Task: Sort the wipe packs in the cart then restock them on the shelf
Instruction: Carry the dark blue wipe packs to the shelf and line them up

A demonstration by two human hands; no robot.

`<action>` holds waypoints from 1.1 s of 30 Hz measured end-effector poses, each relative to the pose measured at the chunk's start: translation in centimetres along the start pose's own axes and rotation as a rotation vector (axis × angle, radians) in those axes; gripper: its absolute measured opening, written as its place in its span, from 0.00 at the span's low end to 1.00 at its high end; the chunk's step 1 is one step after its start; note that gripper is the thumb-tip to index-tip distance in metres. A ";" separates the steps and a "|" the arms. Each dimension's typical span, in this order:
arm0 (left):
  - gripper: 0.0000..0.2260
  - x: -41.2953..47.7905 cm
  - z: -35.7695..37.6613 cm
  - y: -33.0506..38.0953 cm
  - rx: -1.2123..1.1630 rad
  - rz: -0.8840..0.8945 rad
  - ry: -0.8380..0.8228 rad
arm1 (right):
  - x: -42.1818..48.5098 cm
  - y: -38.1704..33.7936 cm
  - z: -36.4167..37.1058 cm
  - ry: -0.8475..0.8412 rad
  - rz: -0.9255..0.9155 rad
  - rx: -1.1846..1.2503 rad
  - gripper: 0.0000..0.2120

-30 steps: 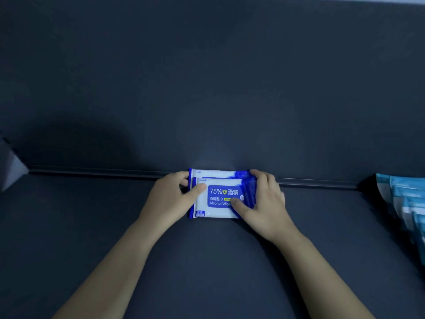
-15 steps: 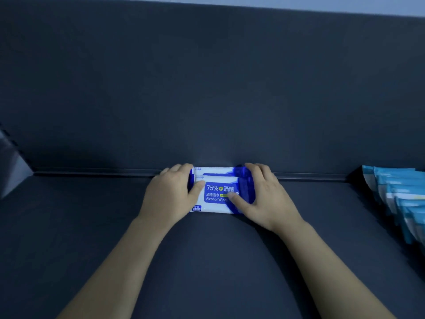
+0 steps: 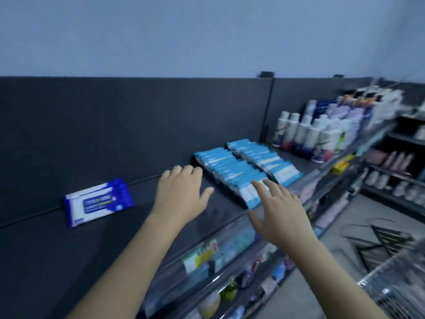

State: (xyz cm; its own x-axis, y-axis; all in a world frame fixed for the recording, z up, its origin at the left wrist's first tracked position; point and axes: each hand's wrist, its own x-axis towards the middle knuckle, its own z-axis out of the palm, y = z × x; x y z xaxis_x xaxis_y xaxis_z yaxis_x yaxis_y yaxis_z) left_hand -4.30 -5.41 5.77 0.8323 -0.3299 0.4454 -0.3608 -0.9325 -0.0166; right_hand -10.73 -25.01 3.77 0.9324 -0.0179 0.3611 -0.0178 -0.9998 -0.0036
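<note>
The dark blue and white alcohol wipe packs [image 3: 99, 201] lie stacked on the dark shelf [image 3: 46, 249], against its back panel at the left. My left hand [image 3: 180, 195] hovers to the right of them, empty, fingers loosely spread. My right hand [image 3: 278, 215] is further right, over the shelf's front edge, fingers spread and holding nothing. Two rows of light blue wipe packs [image 3: 232, 171] stand on the same shelf just beyond both hands. A corner of the wire cart [image 3: 395, 282] shows at the lower right.
White bottles [image 3: 308, 134] and other toiletries fill the shelf further right. Lower shelves [image 3: 230, 272] below the front edge hold assorted small products. A dark basket-like frame [image 3: 381, 240] lies on the floor at the right. The view is motion-blurred.
Both hands have let go of the dark blue packs and drawn back to the right. My view has swung right, so the packs now sit at the left.
</note>
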 end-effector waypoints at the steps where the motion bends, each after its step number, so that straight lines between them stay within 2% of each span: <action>1: 0.22 0.4 -0.5 3.3 -0.013 0.065 0.012 | -2.0 2.6 -0.9 0.004 0.069 -0.013 0.31; 11: 0.24 -2.9 -2.0 40.0 -0.177 0.598 -0.004 | -25.8 28.0 -7.0 -0.076 0.785 -0.074 0.33; 16: 0.28 -5.7 0.4 54.1 -0.201 0.798 -0.079 | -34.7 37.4 -7.4 -0.139 0.994 -0.081 0.35; 22: 0.26 -5.7 5.3 65.4 -0.192 0.951 -0.222 | -38.7 45.0 -4.3 -0.126 1.095 0.057 0.34; 27: 0.25 -2.8 13.4 73.3 -0.137 1.014 -0.330 | -37.4 51.8 1.7 -0.116 1.100 0.167 0.30; 33: 0.24 2.0 27.6 84.0 -0.121 1.083 -0.496 | -33.3 63.5 13.4 -0.338 1.235 0.313 0.28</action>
State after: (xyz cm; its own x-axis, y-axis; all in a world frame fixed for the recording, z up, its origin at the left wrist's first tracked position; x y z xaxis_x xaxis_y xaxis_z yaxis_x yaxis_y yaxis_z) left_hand -21.32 -88.42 -19.41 0.1335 -0.9808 -0.1421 -0.9895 -0.1240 -0.0742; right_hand -38.08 -87.95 -20.96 0.4074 -0.8678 -0.2846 -0.8756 -0.2826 -0.3917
